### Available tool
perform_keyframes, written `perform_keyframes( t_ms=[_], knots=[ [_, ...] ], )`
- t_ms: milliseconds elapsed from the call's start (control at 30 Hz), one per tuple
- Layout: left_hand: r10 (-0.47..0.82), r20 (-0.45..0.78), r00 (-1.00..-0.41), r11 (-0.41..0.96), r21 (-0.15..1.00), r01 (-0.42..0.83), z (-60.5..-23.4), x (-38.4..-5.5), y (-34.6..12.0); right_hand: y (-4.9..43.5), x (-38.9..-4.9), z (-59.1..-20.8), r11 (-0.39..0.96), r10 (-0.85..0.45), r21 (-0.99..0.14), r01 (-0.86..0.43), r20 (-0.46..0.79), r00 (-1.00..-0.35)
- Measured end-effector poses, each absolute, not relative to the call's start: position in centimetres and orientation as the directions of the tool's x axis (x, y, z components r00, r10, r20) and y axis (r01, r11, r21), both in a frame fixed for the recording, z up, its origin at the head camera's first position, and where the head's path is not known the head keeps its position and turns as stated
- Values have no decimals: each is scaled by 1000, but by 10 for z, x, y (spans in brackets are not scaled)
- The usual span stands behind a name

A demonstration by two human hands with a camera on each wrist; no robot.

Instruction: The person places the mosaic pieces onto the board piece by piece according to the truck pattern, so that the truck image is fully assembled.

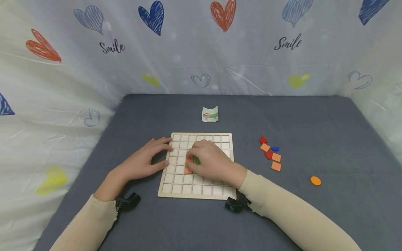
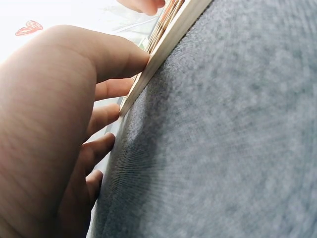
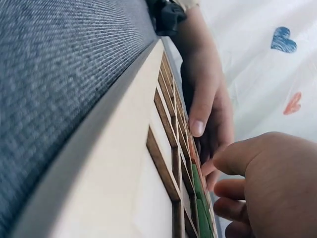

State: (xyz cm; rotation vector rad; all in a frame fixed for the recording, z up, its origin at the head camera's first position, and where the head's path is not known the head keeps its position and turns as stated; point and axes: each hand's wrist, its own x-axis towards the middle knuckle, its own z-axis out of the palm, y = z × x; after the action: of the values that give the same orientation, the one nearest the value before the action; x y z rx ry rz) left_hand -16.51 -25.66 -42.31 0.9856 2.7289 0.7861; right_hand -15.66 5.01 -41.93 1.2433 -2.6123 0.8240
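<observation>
The left hand (image 1: 142, 162), fingers spread, touches the left edge of the grid board (image 1: 194, 197); the right hand (image 1: 211, 158), half-curled, blocks the board's middle, any grip hidden. A sideways brush could unseat the orange pieces (image 1: 187, 170) or green pieces (image 1: 196, 160) there. Beyond the board lies a card (image 1: 210, 114); right of the board, loose orange squares (image 1: 276, 166).

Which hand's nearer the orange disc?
Right. The right hand is over the grid board, to the left of the orange disc; the left hand is farther off, at the board's left edge.
</observation>
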Motion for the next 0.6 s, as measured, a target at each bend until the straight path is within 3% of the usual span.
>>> perform_keyframes(
  t_ms=[600],
  knots=[
    [625, 42, -780, 653, 519, 551, -422, -165, -254, 60, -142, -399, 488, -692, -402, -775, 362, -624]
  ],
)
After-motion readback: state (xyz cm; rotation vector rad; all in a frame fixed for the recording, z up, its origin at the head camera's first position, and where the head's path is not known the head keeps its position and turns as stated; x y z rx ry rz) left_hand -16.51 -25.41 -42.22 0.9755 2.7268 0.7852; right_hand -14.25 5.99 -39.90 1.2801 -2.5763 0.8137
